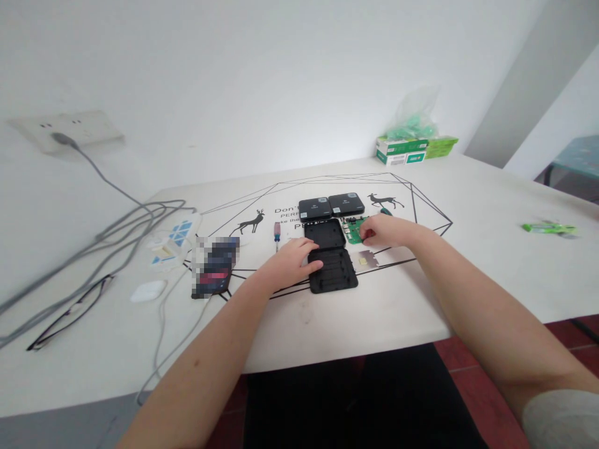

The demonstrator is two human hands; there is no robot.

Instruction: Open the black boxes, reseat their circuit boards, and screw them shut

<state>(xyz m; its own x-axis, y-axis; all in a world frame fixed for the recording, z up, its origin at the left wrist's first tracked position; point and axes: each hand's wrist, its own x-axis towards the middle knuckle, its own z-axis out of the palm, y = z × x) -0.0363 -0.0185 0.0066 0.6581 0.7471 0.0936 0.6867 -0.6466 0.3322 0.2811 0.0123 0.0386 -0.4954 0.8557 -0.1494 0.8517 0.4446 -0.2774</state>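
Two black plastic case halves lie one behind the other near the table's middle, the upper case half (pixel 324 234) and the lower case half (pixel 334 272). At their left edge rests my left hand (pixel 294 260), fingers apart, the thumb over the lower half and the fingertips by the upper one. My right hand (pixel 380 231) has its fingers curled together on the right part of a green circuit board (pixel 354 232). A thin metal plate (pixel 366 259) sits below the board. Just behind my right hand shows a dark green handle (pixel 386 212).
Two closed black boxes (pixel 315 208) stand behind the case halves. A screwdriver (pixel 277 233) and a phone (pixel 216 267) lie to the left, with glasses (pixel 70 313), a white earphone case (pixel 148 290) and grey cables (pixel 116 234). Green boxes (pixel 402 149) are at the back right.
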